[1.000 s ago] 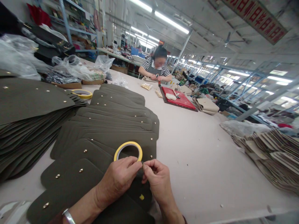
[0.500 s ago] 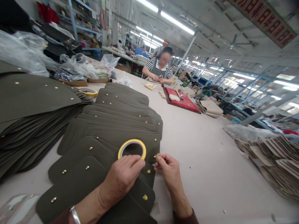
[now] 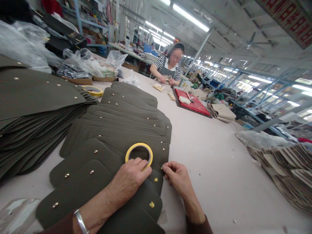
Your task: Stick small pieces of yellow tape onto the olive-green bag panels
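Here the left hand (image 3: pixel 128 182) rests on the nearest dark olive panels (image 3: pixel 97 169), its fingers curled in a grip around the near edge of a yellow tape roll (image 3: pixel 139 155) that stands tilted on those panels. The right hand (image 3: pixel 179 178) lies just beside it at the panels' right edge, thumb and forefinger pinched narrow on a corner near a small brass stud; whether anything sits between them I cannot tell. The panels lie fanned in an overlapping row across the white tabletop (image 3: pixel 214 169). A taller stack of panels (image 3: pixel 31 110) lies to the left, with a second tape roll (image 3: pixel 92 91) behind it. Across the tabletop a co-worker (image 3: pixel 168 68) sits near a red tray (image 3: pixel 192 104).
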The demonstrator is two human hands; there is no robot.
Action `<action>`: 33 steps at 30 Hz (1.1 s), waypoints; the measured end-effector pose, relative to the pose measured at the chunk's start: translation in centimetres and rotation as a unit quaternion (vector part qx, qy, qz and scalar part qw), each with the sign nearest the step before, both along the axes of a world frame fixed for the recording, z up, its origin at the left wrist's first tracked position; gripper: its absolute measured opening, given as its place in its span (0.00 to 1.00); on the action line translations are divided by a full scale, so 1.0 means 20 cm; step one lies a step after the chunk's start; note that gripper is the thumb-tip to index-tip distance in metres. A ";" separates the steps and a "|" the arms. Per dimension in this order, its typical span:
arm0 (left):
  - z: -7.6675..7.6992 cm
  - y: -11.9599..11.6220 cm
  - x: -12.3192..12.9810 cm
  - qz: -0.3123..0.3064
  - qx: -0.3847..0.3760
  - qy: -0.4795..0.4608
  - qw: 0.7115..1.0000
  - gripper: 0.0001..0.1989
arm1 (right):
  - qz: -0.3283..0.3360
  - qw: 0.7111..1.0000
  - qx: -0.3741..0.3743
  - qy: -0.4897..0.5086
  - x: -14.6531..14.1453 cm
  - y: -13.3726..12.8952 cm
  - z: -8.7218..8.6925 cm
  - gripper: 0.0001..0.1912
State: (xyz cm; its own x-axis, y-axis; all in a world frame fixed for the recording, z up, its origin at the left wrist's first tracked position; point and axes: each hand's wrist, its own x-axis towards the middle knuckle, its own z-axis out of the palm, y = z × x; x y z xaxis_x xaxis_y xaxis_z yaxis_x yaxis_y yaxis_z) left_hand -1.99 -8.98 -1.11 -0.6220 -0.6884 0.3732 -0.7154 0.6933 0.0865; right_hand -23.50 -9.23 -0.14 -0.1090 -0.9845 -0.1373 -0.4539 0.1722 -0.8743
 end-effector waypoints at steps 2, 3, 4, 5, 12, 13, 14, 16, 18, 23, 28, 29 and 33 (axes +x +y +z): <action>-0.01 0.00 0.00 0.000 0.008 0.003 1.000 0.02 | 0.013 0.999 -0.023 0.036 0.02 0.00 0.01 0.10; -0.01 0.00 0.00 0.000 0.011 0.004 1.000 0.02 | 0.017 0.998 -0.036 0.051 0.03 0.00 0.01 0.09; -0.01 0.00 0.00 0.000 0.013 0.004 1.000 0.02 | 0.021 0.996 -0.049 0.070 0.04 0.00 0.01 0.09; -0.01 0.00 0.00 -0.001 0.015 0.003 1.000 0.02 | 0.028 0.993 -0.064 0.093 0.05 0.00 0.01 0.09; 0.01 0.01 0.01 -0.003 0.037 0.007 0.999 0.02 | 0.003 0.973 -0.113 0.202 0.03 0.05 -0.01 0.05; 0.01 0.01 0.01 -0.003 0.044 0.009 0.999 0.03 | 0.002 0.975 -0.113 0.194 0.01 0.06 -0.01 0.06; 0.01 0.00 0.01 -0.002 0.050 0.011 0.999 0.03 | 0.010 0.977 -0.112 0.180 0.00 0.08 -0.02 0.08; 0.02 0.00 0.01 0.002 0.062 0.012 0.998 0.04 | 0.032 0.981 -0.112 0.157 -0.01 0.10 -0.02 0.09; 0.02 0.00 0.01 0.005 0.070 0.013 0.997 0.06 | 0.042 0.977 -0.126 0.167 0.00 0.12 -0.03 0.08; -0.01 0.01 0.01 0.003 0.048 0.044 0.998 0.09 | 0.028 0.942 -0.172 0.288 0.08 0.10 -0.05 0.10; -0.07 -0.02 0.02 -0.013 -0.061 0.173 0.983 0.16 | 0.036 0.922 -0.205 0.326 0.09 0.05 -0.10 0.08; -0.07 -0.03 0.02 -0.031 -0.094 0.197 0.975 0.16 | 0.041 0.923 -0.202 0.324 0.08 0.04 -0.10 0.08; -0.01 -0.04 0.06 -0.083 -0.166 0.266 0.946 0.16 | 0.082 0.950 -0.134 0.271 0.06 0.07 -0.05 0.09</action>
